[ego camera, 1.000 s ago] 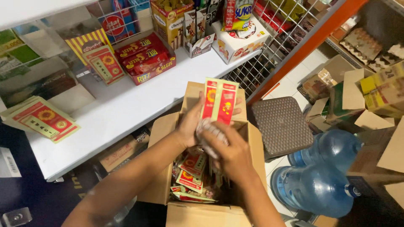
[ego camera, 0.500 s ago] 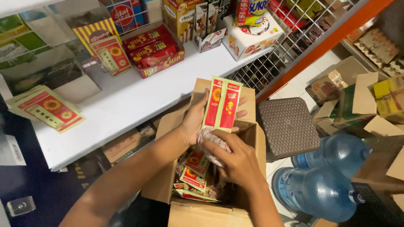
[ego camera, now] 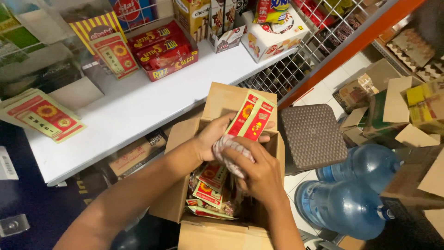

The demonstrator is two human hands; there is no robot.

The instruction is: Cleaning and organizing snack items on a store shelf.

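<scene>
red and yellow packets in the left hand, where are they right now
In the head view, the red and yellow packets stand upright in the left hand above the open cardboard box, just below the white shelf and left of the brown stool.

Bright overhead light glares off the white shelf [ego camera: 138, 111]; lower-left corner dark, edges slightly warped.

A white shelf [ego camera: 138, 111] is seen running from lower left to upper right, with a wire grid [ego camera: 282, 69] at its right end. Directly on it, flat red and cream packets [ego camera: 44, 113] are laid at the left edge; a striped upright packet [ego camera: 108, 44] and a red carton of cracker boxes [ego camera: 164, 48] are set further back — beside these, a small open display box [ego camera: 224, 28] and a white carton [ego camera: 270, 34] are placed. On the tiled floor [ego camera: 323, 88], two blue water bottles [ego camera: 351, 194] and a dark textured stool [ego camera: 312, 136] are found.
</scene>
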